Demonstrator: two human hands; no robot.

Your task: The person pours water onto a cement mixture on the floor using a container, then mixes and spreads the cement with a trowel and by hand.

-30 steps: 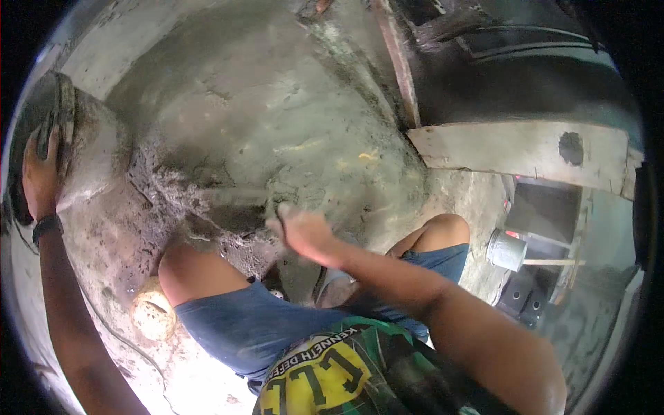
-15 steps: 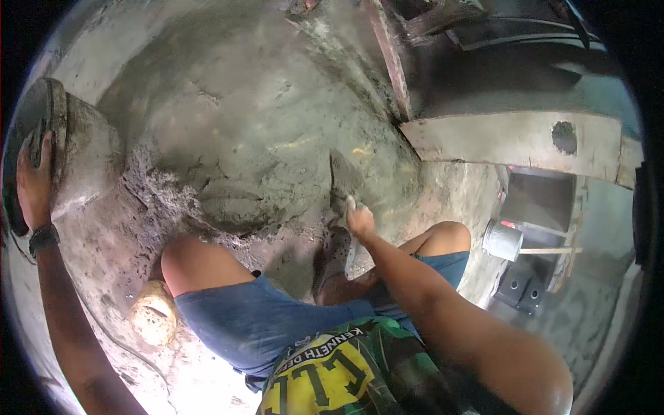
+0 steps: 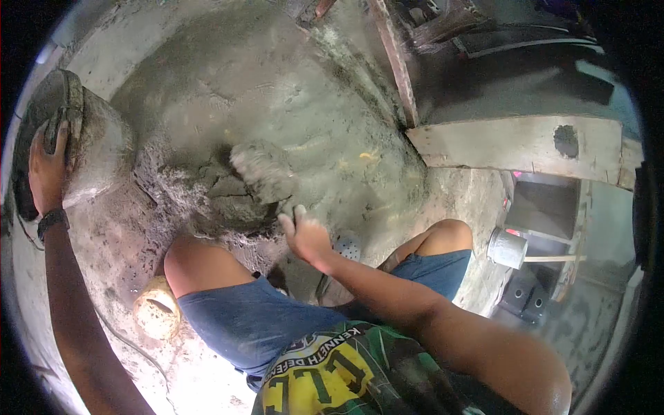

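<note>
My left hand [image 3: 48, 162] rests with spread fingers on the rim of a round, cement-stained bucket [image 3: 104, 145] at the far left. In front of my knees, my right hand [image 3: 306, 235] is closed around the handle of a trowel [image 3: 263, 169], whose blade is blurred and looks covered with wet grey mortar. The blade is over a mound of mortar [image 3: 238, 207] on the wet grey surface [image 3: 228, 104]. Part of the trowel's handle is hidden by my fingers.
A pale board [image 3: 519, 149] with a dark hole spans the right side. Beyond my right knee stand a white pail [image 3: 507, 247] and a black item [image 3: 524, 297] with round holes. A yellowish container [image 3: 156, 311] and a thin cable lie beside my left leg.
My right hand and the trowel have moved left, from the smoother mortar towards the mound. My left hand stays on the bucket, and the view has shifted slightly.
</note>
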